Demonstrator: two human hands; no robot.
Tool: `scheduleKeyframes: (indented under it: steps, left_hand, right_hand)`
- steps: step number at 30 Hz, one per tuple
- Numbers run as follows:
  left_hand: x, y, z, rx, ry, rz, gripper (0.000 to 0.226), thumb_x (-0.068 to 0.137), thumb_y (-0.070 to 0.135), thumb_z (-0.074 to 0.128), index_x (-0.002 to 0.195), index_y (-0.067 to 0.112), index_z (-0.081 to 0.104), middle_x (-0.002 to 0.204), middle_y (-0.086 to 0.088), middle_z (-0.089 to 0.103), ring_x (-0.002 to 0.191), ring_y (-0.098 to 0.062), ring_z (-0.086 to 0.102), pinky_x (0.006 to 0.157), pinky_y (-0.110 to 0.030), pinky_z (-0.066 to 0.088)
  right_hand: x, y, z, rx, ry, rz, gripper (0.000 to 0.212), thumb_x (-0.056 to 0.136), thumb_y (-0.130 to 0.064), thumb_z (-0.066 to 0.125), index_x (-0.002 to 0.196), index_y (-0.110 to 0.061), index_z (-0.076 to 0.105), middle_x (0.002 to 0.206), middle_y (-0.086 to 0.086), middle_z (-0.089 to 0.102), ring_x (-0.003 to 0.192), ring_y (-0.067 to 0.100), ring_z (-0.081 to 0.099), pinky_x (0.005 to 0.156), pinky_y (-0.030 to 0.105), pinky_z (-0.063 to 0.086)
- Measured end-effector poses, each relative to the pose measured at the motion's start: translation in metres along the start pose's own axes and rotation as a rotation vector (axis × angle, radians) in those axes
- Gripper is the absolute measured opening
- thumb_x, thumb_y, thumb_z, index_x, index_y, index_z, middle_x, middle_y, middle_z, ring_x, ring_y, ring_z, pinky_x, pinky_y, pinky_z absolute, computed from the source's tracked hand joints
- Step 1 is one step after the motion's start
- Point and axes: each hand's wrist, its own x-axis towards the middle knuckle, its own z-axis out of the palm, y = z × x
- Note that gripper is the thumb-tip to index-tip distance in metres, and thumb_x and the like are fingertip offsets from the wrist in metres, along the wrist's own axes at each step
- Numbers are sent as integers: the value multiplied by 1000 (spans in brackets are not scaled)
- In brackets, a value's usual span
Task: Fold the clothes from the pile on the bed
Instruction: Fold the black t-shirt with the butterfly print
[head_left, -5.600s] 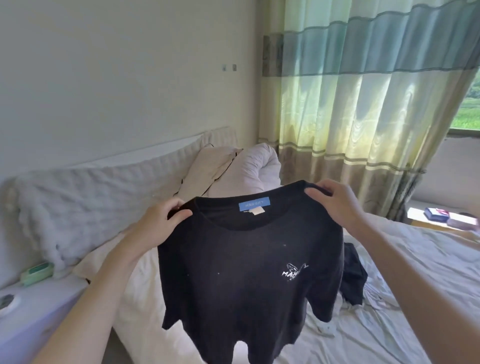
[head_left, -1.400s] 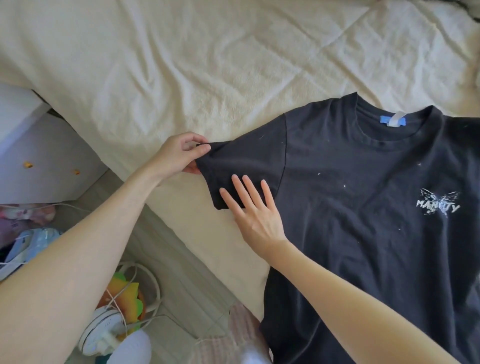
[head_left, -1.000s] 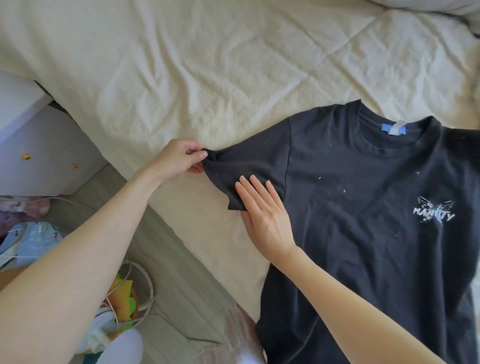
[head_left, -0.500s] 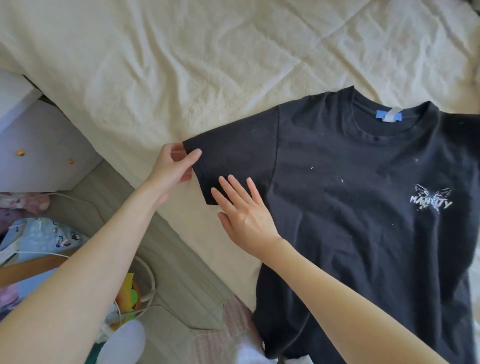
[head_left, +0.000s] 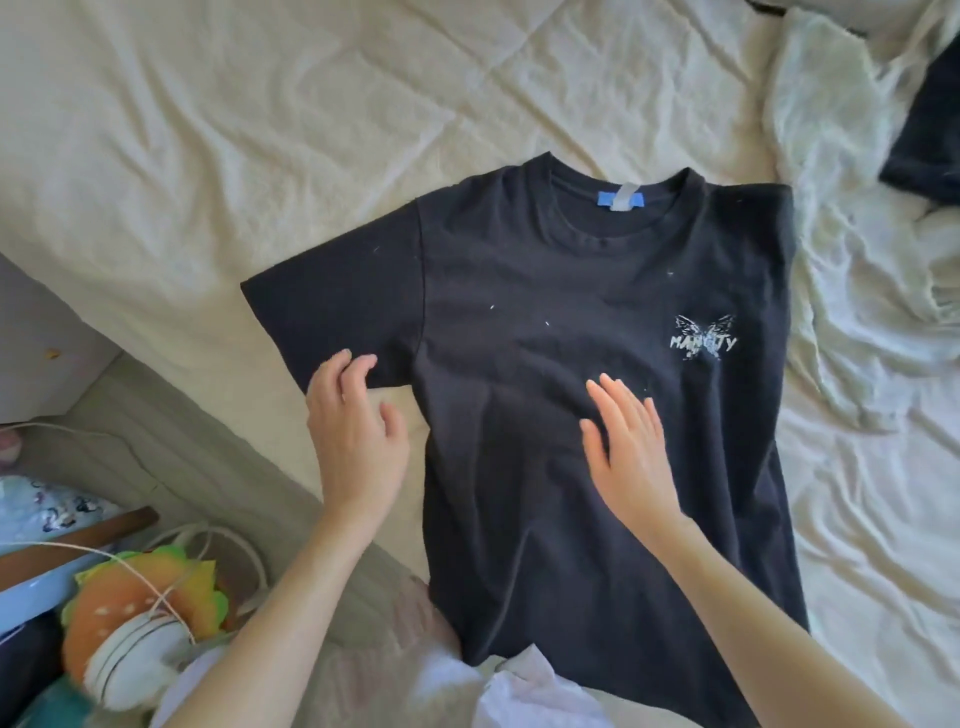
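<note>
A black T-shirt (head_left: 545, 322) with a blue neck label and a white butterfly print lies face up and flat on the cream bedspread (head_left: 208, 130). Its left sleeve is spread out; its right sleeve is hidden, folded under at the shirt's right edge. My left hand (head_left: 353, 436) hovers at the lower edge of the left sleeve, fingers loosely apart, fingertips touching the cloth. My right hand (head_left: 628, 447) lies flat and open on the shirt's chest, fingers together. Neither hand grips anything.
Rumpled white sheets (head_left: 857, 364) lie to the right, with another dark garment (head_left: 930, 135) at the far right edge. The bed's edge runs diagonally at lower left; below it are a burger-shaped plush (head_left: 140, 603), cables and a white cabinet (head_left: 31, 338).
My left hand let go of the sleeve tip and dropped to the sleeve's lower edge. My right hand slid from the sleeve onto the chest. The sleeve now lies flat.
</note>
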Motion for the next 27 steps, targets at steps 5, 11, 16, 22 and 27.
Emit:
scheduleKeyframes:
  steps: [5, 11, 16, 22, 27]
  left_hand:
    - [-54, 63, 72, 176, -419, 313, 48, 95, 18, 50, 141, 12, 40, 154, -11, 24, 145, -34, 9, 116, -47, 19]
    - [-92, 85, 138, 502, -764, 221, 60, 100, 46, 28, 150, 32, -1, 157, -3, -18, 143, -32, -20, 113, -56, -1]
    - [-87, 83, 143, 631, -840, 200, 63, 98, 50, 24, 148, 35, -13, 155, -1, -27, 141, -31, -25, 113, -55, -1]
    - [-77, 87, 142, 628, -915, 113, 62, 99, 48, 29, 147, 41, -8, 154, 5, -28, 142, -25, -25, 114, -52, -1]
    - [-73, 98, 141, 639, -942, 63, 62, 99, 43, 33, 148, 42, -6, 154, 6, -27, 142, -24, -25, 114, -52, 0]
  right_hand:
    - [9, 97, -46, 215, 317, 387, 34, 93, -6, 51, 126, -2, 54, 130, 16, 55, 124, 31, 48, 107, 40, 31]
    - [31, 197, -69, 538, 34, 960, 29, 97, -39, 41, 90, -15, 56, 97, 9, 52, 82, 20, 49, 63, 29, 36]
    - [69, 204, -77, 1098, -179, 980, 39, 97, -50, 36, 75, -21, 48, 59, -4, 42, 48, 9, 32, 50, 25, 23]
    - [101, 190, -99, 1580, -141, 1042, 20, 99, -27, 48, 99, -12, 62, 85, 1, 70, 79, 14, 66, 73, 24, 53]
    - [85, 170, -110, 1252, 549, 828, 22, 88, -1, 54, 102, -10, 70, 92, -4, 65, 91, 7, 59, 80, 14, 47]
